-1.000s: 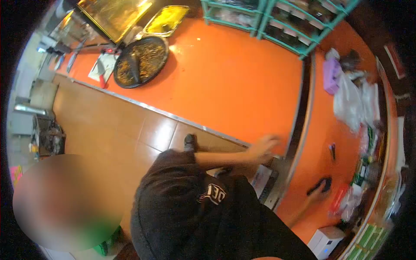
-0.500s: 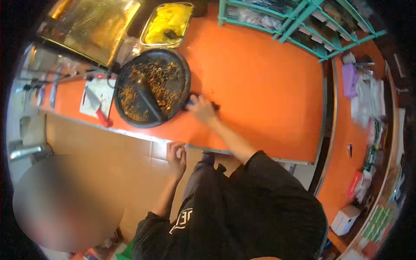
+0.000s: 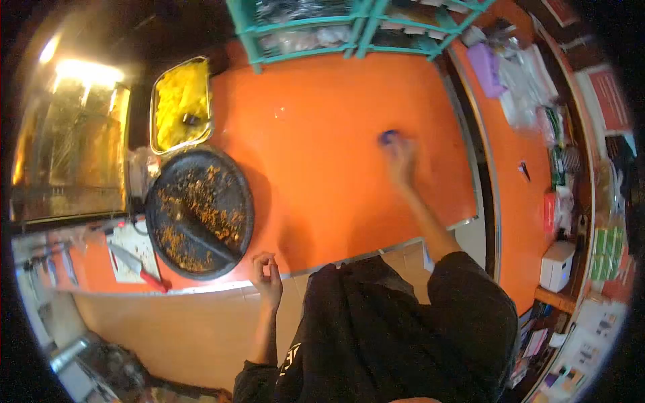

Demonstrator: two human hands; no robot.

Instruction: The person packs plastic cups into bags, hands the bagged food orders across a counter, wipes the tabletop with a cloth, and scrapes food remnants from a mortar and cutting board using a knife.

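My right hand (image 3: 402, 160) is over the orange counter (image 3: 322, 161), its fingers closed on a small dark blue object (image 3: 388, 138) blurred by motion. My left hand (image 3: 267, 277) hangs at the counter's front edge with its fingers curled apart and nothing in them. It is just right of a round black stone mortar (image 3: 198, 208) that holds a brown crumbly mix. A dark pestle (image 3: 208, 236) lies in the mortar.
Behind the mortar stands a metal tray of yellow food (image 3: 181, 104). A red-handled knife (image 3: 138, 267) lies on a white board (image 3: 131, 245). Green racks (image 3: 302, 27) line the back. A side counter (image 3: 514, 221) holds plastic bags (image 3: 524, 91) and a white box (image 3: 556, 265).
My right hand has moved from beside the mortar to the right across the counter, with the dark object. My left hand stays near the front edge. The view has turned and shifted.
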